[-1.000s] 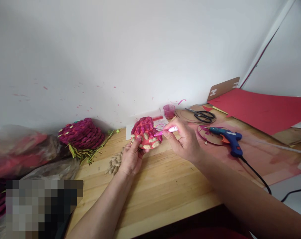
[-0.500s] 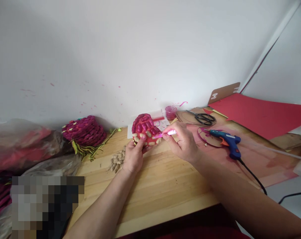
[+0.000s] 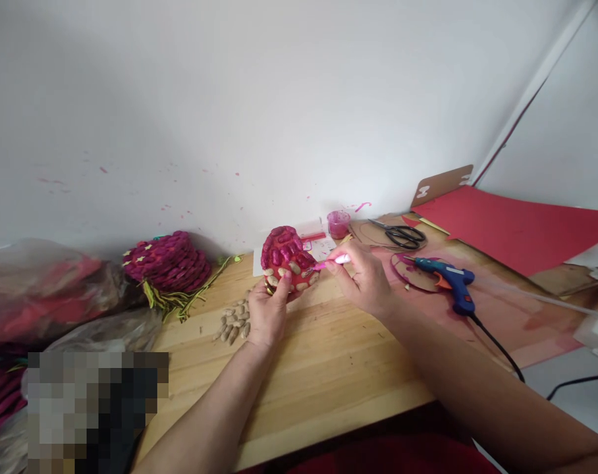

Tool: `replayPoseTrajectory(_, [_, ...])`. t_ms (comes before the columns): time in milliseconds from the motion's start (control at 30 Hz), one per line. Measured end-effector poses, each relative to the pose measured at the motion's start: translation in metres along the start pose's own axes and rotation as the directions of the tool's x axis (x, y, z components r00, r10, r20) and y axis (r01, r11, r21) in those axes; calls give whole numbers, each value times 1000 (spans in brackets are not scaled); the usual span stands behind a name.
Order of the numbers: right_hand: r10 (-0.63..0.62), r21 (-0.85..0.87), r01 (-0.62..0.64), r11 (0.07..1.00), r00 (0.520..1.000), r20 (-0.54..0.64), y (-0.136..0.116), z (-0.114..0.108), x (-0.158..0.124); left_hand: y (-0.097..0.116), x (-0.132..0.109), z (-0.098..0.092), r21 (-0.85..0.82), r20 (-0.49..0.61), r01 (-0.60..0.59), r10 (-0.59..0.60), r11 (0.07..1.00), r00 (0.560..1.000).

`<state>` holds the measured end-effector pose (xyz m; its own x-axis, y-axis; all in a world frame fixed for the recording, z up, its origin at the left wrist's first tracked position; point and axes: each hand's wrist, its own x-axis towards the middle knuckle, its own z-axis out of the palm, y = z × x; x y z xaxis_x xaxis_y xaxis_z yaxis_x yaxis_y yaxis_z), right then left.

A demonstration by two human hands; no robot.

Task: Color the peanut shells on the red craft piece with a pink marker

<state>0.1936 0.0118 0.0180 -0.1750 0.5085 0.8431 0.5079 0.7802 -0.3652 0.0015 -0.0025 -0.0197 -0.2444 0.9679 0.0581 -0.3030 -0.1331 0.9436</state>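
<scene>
My left hand (image 3: pixel 268 313) grips a red disc (image 3: pixel 275 260) with peanut shells stuck over it, thumb on its near face. The shells on its upper part are painted magenta; those lower down are bare and tan. Between the fingers of my right hand (image 3: pixel 361 280) is a paintbrush (image 3: pixel 342 259) with a white and pink handle. Its tip meets a shell at the disc's right side. Loose peanuts (image 3: pixel 232 322) lie on the table left of my left hand. Behind the disc stands a clear cup (image 3: pixel 338 225) of magenta paint.
A blue glue gun (image 3: pixel 450 276) with a black cord lies at right, near black-handled scissors (image 3: pixel 402 236) and red sheets (image 3: pixel 511 227). At left are a stack of magenta pieces (image 3: pixel 173 263) with yellow-green strings and plastic bags (image 3: pixel 106 329). A white wall (image 3: pixel 279 118) stands behind.
The brush tip has shifted slightly on the shell at the disc's right side, with my right hand moving a little. My left hand keeps the disc nearly still.
</scene>
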Motion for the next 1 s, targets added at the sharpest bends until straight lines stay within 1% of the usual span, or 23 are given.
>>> replayPoseTrajectory(67, [10, 6, -10, 1000, 1000, -11, 1, 0, 0, 0, 0, 0, 28, 1, -22, 22, 999, 1000])
replayPoseTrajectory(200, [-1, 39, 0, 999, 1000, 29, 0, 1, 0, 1, 0, -1, 88, 10, -42, 41, 995, 999])
replayPoseTrajectory(300, [22, 20, -22, 1000, 1000, 0, -1, 1, 0, 0, 0, -2, 88, -2, -51, 52, 995, 999])
replayPoseTrajectory(367, [30, 54, -29, 998, 1000, -10, -1, 1, 0, -1, 0, -3, 95, 8, -59, 58, 994, 998])
replayPoseTrajectory(433, [32, 98, -33, 995, 999, 11, -2, 2, -1, -3, -1, -3, 124, 21, -71, 69, 990, 997])
replayPoseTrajectory(500, [42, 96, -44, 994, 999, 31, -1, 3, -1, -3, -1, -3, 142, 21, -83, 81, 986, 996])
replayPoseTrajectory(633, [67, 64, -67, 996, 998, 2, -1, 5, -2, -2, -1, -3, 139, 12, -82, 81, 987, 997])
replayPoseTrajectory(733, [68, 103, -71, 992, 997, 34, -2, 5, -2, -4, -1, -4, 177, 32, -97, 93, 980, 995])
replayPoseTrajectory(800, [67, 95, -71, 993, 997, 47, -2, 6, -2, -6, 0, -5, 200, 39, -107, 101, 974, 994])
replayPoseTrajectory(933, [63, 84, -64, 994, 998, 15, 1, 5, -1, -9, 1, -7, 195, 24, -98, 96, 976, 995])
replayPoseTrajectory(1000, [55, 106, -58, 993, 998, 28, 1, 6, -1, -9, 1, -8, 201, 21, -91, 88, 975, 996])
